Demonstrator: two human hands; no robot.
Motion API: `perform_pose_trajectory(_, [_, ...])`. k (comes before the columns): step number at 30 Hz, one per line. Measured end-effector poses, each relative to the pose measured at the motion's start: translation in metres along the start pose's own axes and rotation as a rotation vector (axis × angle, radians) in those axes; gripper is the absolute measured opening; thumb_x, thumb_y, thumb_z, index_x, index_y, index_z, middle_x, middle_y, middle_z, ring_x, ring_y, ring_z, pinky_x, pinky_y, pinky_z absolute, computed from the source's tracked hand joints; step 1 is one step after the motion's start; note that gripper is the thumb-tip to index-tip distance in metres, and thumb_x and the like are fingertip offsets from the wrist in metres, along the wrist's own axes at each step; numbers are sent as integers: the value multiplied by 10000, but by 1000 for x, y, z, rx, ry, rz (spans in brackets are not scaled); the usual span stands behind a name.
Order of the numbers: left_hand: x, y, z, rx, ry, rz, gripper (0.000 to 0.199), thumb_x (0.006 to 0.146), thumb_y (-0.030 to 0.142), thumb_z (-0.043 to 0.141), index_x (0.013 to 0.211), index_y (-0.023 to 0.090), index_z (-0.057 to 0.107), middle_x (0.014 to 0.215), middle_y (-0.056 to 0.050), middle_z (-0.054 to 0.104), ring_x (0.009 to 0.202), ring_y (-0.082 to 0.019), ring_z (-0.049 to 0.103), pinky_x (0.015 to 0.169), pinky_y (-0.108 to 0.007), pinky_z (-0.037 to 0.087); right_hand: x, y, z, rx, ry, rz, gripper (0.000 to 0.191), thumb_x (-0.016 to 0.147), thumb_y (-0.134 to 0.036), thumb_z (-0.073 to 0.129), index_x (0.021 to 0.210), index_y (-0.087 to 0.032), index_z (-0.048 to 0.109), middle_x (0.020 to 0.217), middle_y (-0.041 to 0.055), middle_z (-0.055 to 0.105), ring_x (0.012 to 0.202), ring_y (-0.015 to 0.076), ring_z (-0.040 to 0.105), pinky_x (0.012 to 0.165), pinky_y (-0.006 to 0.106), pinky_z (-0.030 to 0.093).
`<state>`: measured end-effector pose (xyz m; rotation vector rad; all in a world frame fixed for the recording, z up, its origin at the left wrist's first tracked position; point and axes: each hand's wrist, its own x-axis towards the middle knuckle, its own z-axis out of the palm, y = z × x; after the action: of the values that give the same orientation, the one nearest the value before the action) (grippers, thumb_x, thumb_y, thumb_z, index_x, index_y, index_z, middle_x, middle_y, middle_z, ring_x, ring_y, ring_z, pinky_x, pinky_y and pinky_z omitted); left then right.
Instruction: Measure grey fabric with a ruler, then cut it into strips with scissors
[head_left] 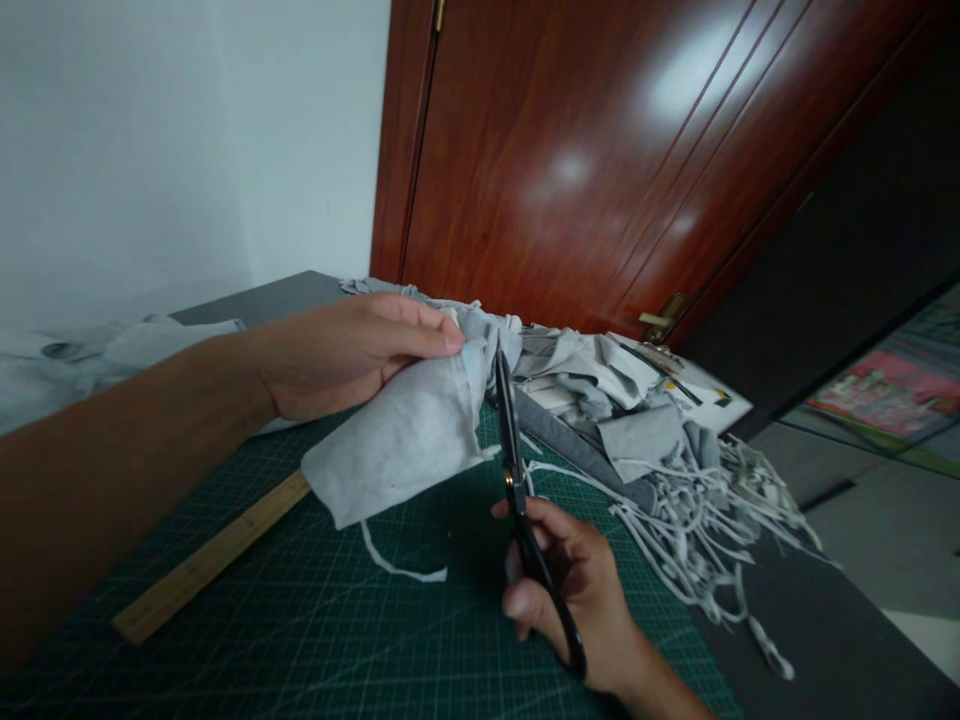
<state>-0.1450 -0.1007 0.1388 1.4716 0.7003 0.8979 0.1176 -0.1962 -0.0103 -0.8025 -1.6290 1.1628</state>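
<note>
My left hand [367, 350] pinches a light grey piece of cloth [405, 435] between thumb and fingers, holding it up over the green cutting mat [360, 640]. My right hand [566, 590] is closed round the handles of black scissors [511, 440]. The blades point away from me, and their tips are at the right edge of the held cloth, close to its gathered upper part. Whether they touch it I cannot tell. A thin grey strip [401, 572] hangs below the cloth.
A wooden ruler [214, 555] lies on the mat at the left. Grey fabric pieces [592, 370] and tangled cloth strips [690, 540] are heaped at the right. More pale cloth [127, 355] lies at the far left. A brown door [517, 160] stands behind the table.
</note>
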Motion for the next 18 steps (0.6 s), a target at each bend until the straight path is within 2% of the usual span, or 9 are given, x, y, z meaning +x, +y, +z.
perform_pose_trajectory(2, [2,-1,-2,16,-15,4,129,919,254,730,878,136,700,803,-54,687,666,-151,603,591,-242,504,1,0,-3,-19,5,-37,626,819,-566,940,1280,-211,710,638,-58,600,475,77,469,455,184,346])
perform_pose_trajectory(7, [5,-1,-5,-33,114,102,80,909,188,735,905,162,659,805,-34,691,660,-157,628,591,-246,514,2,1,-5,4,-14,-66,754,757,-667,943,1306,-213,698,668,-53,595,515,86,442,465,204,317])
perform_pose_trajectory(12, [7,1,-6,-43,200,202,155,861,113,765,941,166,644,765,-8,687,629,-150,629,596,-248,494,1,2,-1,-56,-46,-96,766,768,-657,942,1335,-208,689,690,-47,609,541,96,469,486,216,338])
perform_pose_trajectory(18, [6,0,1,-22,112,222,280,817,79,787,1048,160,651,895,-67,781,766,-198,732,721,-308,573,0,6,-1,-83,-55,-158,802,779,-660,933,1388,-211,666,671,-64,597,516,90,464,475,218,328])
